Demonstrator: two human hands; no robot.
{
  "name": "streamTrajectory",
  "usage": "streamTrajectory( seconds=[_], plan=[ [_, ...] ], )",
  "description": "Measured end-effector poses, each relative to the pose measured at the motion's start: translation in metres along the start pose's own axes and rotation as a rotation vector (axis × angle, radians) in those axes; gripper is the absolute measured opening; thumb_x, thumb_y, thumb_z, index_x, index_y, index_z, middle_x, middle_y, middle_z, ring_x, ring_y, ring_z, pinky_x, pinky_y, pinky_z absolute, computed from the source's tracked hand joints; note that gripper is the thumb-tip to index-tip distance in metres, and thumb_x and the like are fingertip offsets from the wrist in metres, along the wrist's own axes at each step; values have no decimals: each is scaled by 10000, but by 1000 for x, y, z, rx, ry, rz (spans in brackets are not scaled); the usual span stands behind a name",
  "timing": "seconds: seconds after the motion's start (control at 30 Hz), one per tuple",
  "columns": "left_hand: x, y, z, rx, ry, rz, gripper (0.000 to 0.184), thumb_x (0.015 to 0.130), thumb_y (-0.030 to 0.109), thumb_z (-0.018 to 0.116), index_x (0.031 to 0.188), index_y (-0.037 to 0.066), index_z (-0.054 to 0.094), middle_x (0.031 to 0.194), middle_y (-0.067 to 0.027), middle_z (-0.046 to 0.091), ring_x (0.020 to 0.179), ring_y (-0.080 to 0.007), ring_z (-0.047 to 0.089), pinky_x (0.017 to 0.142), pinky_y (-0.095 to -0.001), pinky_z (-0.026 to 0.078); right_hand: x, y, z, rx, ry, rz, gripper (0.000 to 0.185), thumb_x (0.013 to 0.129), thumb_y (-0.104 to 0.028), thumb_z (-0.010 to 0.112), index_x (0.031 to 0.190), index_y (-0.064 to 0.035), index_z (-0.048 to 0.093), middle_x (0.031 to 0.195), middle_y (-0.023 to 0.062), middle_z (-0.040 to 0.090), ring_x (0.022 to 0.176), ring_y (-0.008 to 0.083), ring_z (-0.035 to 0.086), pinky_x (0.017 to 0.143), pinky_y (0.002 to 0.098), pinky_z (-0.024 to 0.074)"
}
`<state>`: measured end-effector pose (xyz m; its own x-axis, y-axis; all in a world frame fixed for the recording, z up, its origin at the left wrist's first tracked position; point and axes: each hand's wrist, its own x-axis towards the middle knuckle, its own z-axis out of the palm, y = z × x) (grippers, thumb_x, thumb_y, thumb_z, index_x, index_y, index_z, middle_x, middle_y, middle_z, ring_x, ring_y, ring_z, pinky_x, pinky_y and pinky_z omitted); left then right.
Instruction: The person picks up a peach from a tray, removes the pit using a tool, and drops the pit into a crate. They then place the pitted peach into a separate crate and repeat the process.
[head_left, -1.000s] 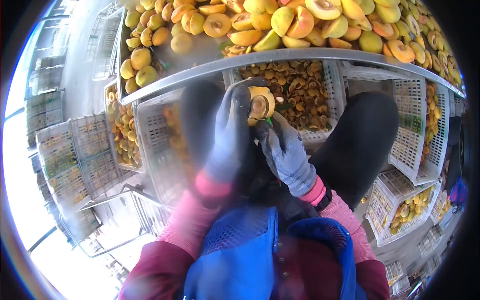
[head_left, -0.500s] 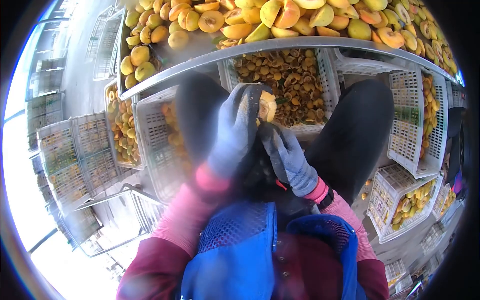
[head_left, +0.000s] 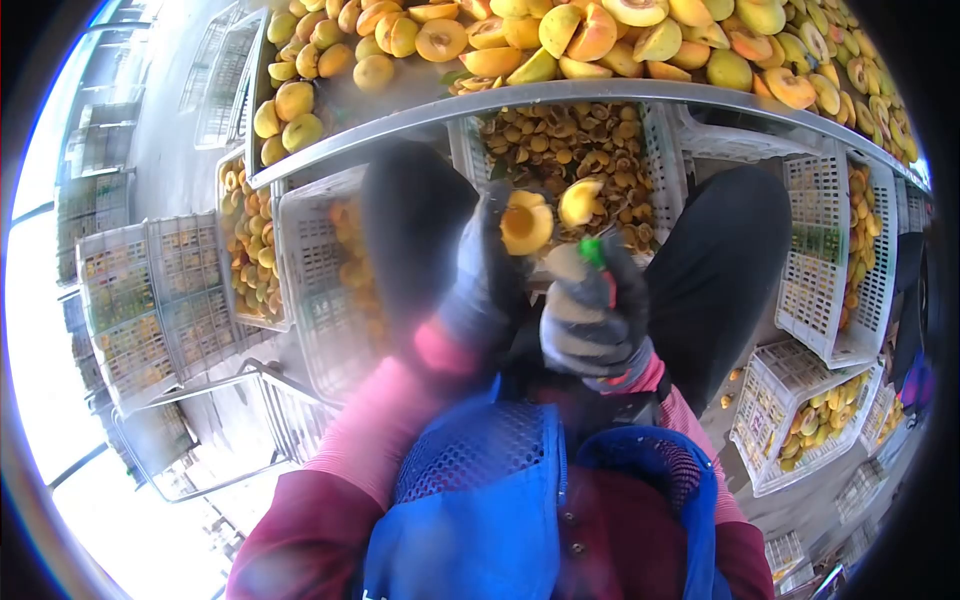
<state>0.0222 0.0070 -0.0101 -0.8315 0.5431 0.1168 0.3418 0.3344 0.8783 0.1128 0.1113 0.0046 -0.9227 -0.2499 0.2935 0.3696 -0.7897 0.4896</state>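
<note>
My left hand (head_left: pixel 480 250), in a grey-blue glove, is closed around a yellow peach half (head_left: pixel 526 223) whose hollow centre faces up. My right hand (head_left: pixel 597 315) is wrapped around a small tool with a green and red handle (head_left: pixel 592 252); its working end is blurred and cannot be made out. Just above the tool is a cut yellow peach piece (head_left: pixel 581 202), over the crate of scraps; whether it touches the tool or is in the air I cannot tell. Below both hands the white crate (head_left: pixel 665 165) holds brownish peach scraps and pits (head_left: pixel 565 140).
A metal-edged table (head_left: pixel 600 92) heaped with peach halves (head_left: pixel 660 40) runs across the front. White crates of peaches stand to the left (head_left: pixel 222 185) and right (head_left: pixel 792 240), with another tilted crate (head_left: pixel 760 420) lower right. A metal frame (head_left: pixel 265 410) stands lower left.
My hands have moved apart. The peach half in my left hand now shows a hollow, and a separate piece appears beside it. My right hand has turned, bringing the green handle into view.
</note>
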Motion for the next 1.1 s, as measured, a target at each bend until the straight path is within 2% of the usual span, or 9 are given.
streamTrajectory(
  seconds=[0.1,0.23,0.3,0.53,0.77,0.8,0.83,0.97,1.1],
  plan=[
    [14,12,-42,-774,252,-568,387,960,336,431,1164,19,522,1028,-118,612,954,-206,603,804,-306,520,-11,-9,-17,-35,268,-107,464,983,-471,324,921,-53,517,581,-1,395,405,81,383,278,212,320],
    [35,-55,-167,310,318,-29,396,934,278,527,1168,-42,543,1105,-173,605,1014,-206,585,831,-332,484,-21,-17,-42,-77,296,-34,496,977,-484,337,925,-45,562,579,1,374,418,84,367,289,214,288],
    [48,-60,-192,1090,181,-181,486,849,432,596,1073,2,616,992,-148,607,822,-259,601,764,-357,471,-17,-19,-33,-85,354,-41,510,973,-495,342,914,-47,580,581,-1,371,407,81,348,292,214,274],
    [183,-52,-129,1110,85,-180,590,766,535,634,1135,78,579,1020,-170,642,953,-340,615,798,-425,466,0,-26,-36,-389,790,-36,470,926,-563,414,826,-125,550,540,-41,327,362,69,276,317,212,241],
    [193,-58,-127,325,8,-199,278,819,240,620,993,23,612,829,-128,640,732,-244,629,629,-349,498,7,-36,-30,-766,1054,-227,455,919,-557,436,823,-125,537,527,-38,388,360,77,325,334,225,264],
    [175,-45,-118,113,-17,-95,256,825,170,612,1029,15,615,809,-123,627,747,-199,623,618,-317,503,14,-30,-27,-949,1115,-310,441,922,-539,447,825,-119,538,523,-34,403,358,83,345,332,229,270],
    [164,-56,-119,626,-117,607,211,860,158,588,1013,16,621,812,-112,631,766,-174,616,661,-303,508,20,-25,-19,-1018,1114,-316,383,927,-473,464,892,-98,531,576,-20,433,406,86,381,364,234,299],
    [91,6,-55,-267,-114,-468,317,860,-14,572,1168,-64,514,1072,-191,570,865,-267,612,746,-314,512,39,-15,3,-1123,930,-323,334,938,-171,530,1224,-4,491,861,66,563,664,121,543,555,276,444],
    [43,-22,-29,320,-77,198,448,828,-25,577,1261,-58,464,1146,-235,529,899,-319,596,771,-336,506,31,-7,-29,-2052,881,-539,324,916,-184,535,1187,-7,511,915,180,607,758,330,607,673,396,464]
  ],
)
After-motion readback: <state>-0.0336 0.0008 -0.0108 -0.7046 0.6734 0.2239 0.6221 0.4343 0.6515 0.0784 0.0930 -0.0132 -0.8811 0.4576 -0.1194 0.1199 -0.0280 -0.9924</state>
